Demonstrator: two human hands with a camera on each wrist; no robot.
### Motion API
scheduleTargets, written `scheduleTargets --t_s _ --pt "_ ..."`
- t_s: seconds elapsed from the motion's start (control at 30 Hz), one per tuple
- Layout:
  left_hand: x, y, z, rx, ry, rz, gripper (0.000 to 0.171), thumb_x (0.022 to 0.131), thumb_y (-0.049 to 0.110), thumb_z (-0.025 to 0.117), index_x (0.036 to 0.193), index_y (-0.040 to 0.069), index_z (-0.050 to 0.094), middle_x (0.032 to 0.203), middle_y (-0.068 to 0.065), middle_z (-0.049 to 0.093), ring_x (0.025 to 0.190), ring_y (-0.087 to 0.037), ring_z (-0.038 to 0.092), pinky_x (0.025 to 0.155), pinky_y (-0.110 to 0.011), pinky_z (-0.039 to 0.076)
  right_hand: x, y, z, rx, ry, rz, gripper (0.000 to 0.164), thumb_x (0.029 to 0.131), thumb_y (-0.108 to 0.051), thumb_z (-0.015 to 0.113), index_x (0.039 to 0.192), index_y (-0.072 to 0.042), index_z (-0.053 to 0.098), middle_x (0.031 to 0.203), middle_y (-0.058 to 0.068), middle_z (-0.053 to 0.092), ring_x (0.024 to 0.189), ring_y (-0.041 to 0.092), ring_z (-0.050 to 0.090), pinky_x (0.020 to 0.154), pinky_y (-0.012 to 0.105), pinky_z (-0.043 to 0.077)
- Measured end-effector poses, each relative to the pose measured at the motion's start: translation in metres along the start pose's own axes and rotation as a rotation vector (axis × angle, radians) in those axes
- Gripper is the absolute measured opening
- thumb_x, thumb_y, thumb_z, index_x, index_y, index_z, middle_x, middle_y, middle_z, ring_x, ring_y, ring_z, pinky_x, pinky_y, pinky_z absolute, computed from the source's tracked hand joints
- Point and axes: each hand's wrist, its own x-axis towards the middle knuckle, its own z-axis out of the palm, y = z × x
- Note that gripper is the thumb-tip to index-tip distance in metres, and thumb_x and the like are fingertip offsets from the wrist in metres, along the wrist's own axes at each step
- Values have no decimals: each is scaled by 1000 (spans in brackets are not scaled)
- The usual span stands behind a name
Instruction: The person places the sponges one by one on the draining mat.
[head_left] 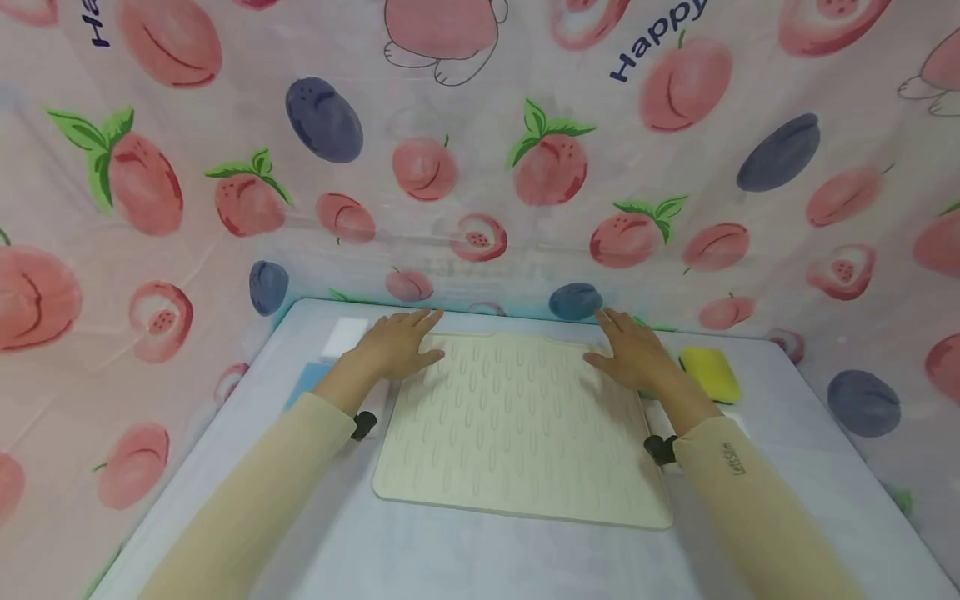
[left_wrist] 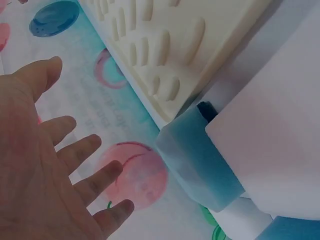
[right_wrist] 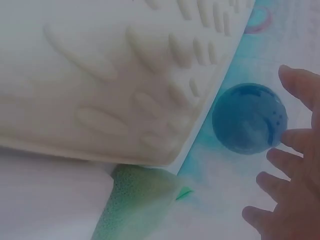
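Note:
A cream mat (head_left: 517, 425) with rows of raised oval ridges lies flat on the white table. My left hand (head_left: 397, 343) is at its far left corner, fingers spread and straight. At the far right corner my right hand (head_left: 636, 354) is spread in the same way. Neither hand holds anything; in the left wrist view the left hand (left_wrist: 60, 155) appears apart from the mat, and so does the right hand (right_wrist: 295, 175) in the right wrist view. Whether any fingertip touches the mat cannot be told from the head view.
Left of the mat lie a blue sponge (left_wrist: 200, 165) and a white block (left_wrist: 270, 130). On the right are a yellow sponge (head_left: 710, 375), a green sponge (right_wrist: 137, 200) and a white block (right_wrist: 50, 200). A fruit-patterned curtain (head_left: 480, 167) hangs behind the table (head_left: 465, 550).

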Motion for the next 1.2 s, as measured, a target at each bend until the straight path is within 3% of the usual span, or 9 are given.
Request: scheduleTargets --t_s 0.23,0.53,0.83,1.2 --pt "-9 -1 10 -19 5 18 76 104 45 56 166 16 24 168 -13 34 151 -46 35 123 -62 31 -8 4 -6 18 -12 -15 89 102 -39 63 166 -2 13 171 26 14 156 51 15 123 74 11" --pt "-21 -1 17 -71 -18 13 75 103 37 60 167 19 24 167 -10 36 150 -44 37 119 -61 38 -11 22 -8 -1 -28 -20 95 96 -30 73 164 2 16 168 30 17 153 52 21 123 68 21" --pt "-30 -1 24 -74 -9 32 73 101 31 63 164 14 31 164 -13 40 148 -49 38 120 -63 35 -16 34 -12 45 -53 11 98 89 -23 79 163 2 21 167 31 19 151 56 22 121 71 23" --pt "-41 0 33 -49 2 24 66 100 30 65 160 16 41 160 -12 45 144 -42 43 116 -60 40 -20 50 -9 41 -56 7 100 86 -21 82 161 6 23 164 35 23 148 59 25 119 73 26"
